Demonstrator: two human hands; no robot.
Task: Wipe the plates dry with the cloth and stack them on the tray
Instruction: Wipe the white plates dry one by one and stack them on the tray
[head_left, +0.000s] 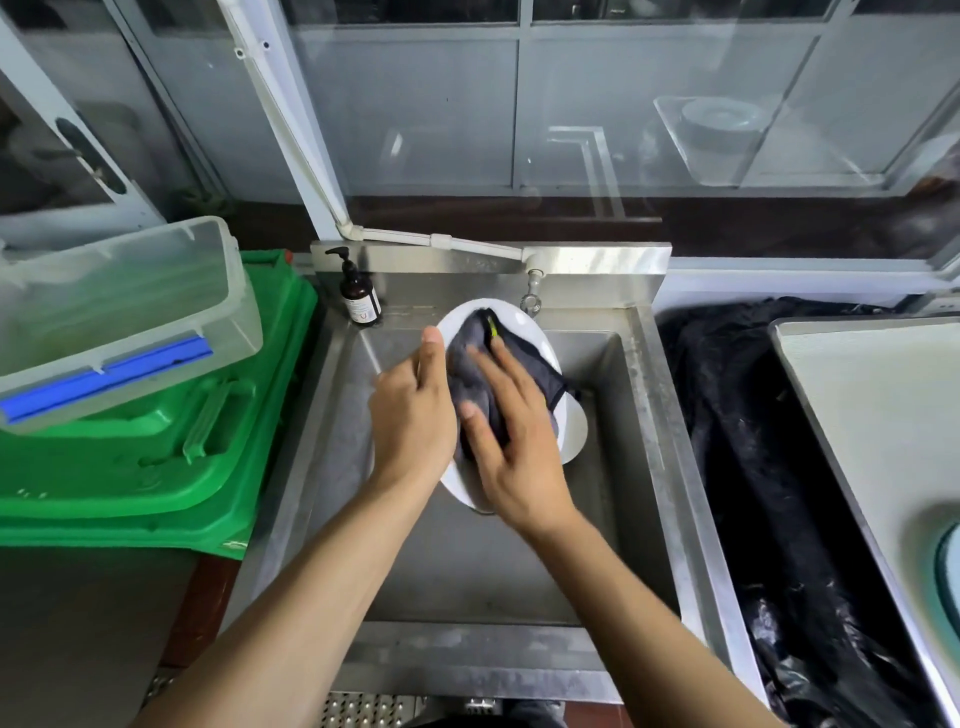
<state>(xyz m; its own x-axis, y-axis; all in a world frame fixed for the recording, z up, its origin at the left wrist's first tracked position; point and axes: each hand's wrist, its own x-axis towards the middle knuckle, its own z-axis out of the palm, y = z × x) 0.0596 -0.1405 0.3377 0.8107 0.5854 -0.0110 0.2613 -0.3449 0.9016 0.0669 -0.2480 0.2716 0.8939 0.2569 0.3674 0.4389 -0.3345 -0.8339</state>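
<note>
A white oval plate (519, 332) is held tilted over the steel sink (644, 415). My left hand (413, 415) grips its left rim, thumb on the upper face. A grey cloth (472, 358) with a dark edge and a small yellow-green tag lies on the plate. My right hand (511, 441) presses the cloth against the plate with spread fingers. A second white plate (574, 431) shows just behind the first, at its right side. The pale tray (883, 415) lies on the counter at the far right.
A brown pump bottle (358, 296) stands at the sink's back left corner, the tap (532, 296) behind the plate. A green bin lid (171, 452) with a clear plastic box (124, 322) on it sits left. A black plastic bag (769, 467) lies between sink and tray.
</note>
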